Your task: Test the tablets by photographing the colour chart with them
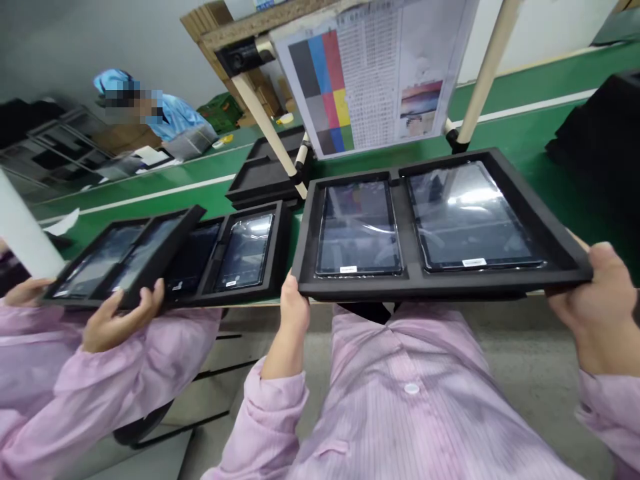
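Note:
I hold a black foam tray [440,283] by its two near corners, in front of my chest at the edge of the green belt. My left hand [293,310] grips the near left corner, my right hand [597,287] the near right corner. Two dark tablets lie in its pockets: a left tablet [357,230] and a right tablet [470,217], each with a small white label at its near edge.
To my left a co-worker's hand [123,317] in a pink sleeve holds another black tray [150,260] with tablets. Empty black trays [265,177] lie on the green belt [505,127]. A colour test chart [370,73] hangs on a tube frame. A person in blue sits far left.

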Action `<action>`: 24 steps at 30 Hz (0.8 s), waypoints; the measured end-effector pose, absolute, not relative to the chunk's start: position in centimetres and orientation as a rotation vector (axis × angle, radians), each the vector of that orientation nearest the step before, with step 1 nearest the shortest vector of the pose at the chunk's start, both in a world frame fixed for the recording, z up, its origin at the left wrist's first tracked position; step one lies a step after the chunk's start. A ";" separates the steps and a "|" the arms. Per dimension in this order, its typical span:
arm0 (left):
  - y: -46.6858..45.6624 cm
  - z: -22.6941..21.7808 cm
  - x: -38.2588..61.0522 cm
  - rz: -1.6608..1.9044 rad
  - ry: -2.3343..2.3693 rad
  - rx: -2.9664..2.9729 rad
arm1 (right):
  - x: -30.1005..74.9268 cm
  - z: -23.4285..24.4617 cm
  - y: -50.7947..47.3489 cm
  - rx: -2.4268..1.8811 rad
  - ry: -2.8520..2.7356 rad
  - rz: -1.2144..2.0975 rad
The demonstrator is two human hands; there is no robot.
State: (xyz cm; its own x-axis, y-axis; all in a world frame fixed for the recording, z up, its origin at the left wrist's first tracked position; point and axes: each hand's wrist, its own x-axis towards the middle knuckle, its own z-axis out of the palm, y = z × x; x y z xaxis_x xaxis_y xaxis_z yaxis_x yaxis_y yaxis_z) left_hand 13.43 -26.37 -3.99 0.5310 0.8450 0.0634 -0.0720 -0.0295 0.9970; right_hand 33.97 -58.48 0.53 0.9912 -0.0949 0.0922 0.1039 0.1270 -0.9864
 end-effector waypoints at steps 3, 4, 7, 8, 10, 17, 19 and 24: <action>-26.4 0.3 15.1 0.954 0.741 1.299 | 35.0 3.5 -58.5 -1.501 -0.027 -0.089; -26.4 1.9 15.7 0.988 0.735 1.261 | 35.4 4.4 -58.6 -1.531 -0.042 -0.085; -26.4 4.8 16.9 1.035 0.701 1.219 | 36.5 6.1 -58.8 -1.572 -0.083 -0.185; -26.4 4.9 17.1 1.034 0.695 1.229 | 36.6 6.3 -58.8 -1.570 -0.091 -0.212; -25.9 4.0 16.7 1.023 0.713 1.274 | 36.5 5.9 -58.8 -1.544 -0.122 -0.181; -17.8 1.4 9.3 0.416 0.725 1.849 | 33.9 0.9 -59.4 -1.358 -0.178 -0.129; -15.2 1.6 7.8 0.294 0.728 1.909 | 33.7 0.1 -59.9 -1.346 -0.218 -0.054; -12.6 0.7 6.3 0.073 0.951 1.714 | 35.0 -0.7 -60.7 -1.191 -0.082 0.374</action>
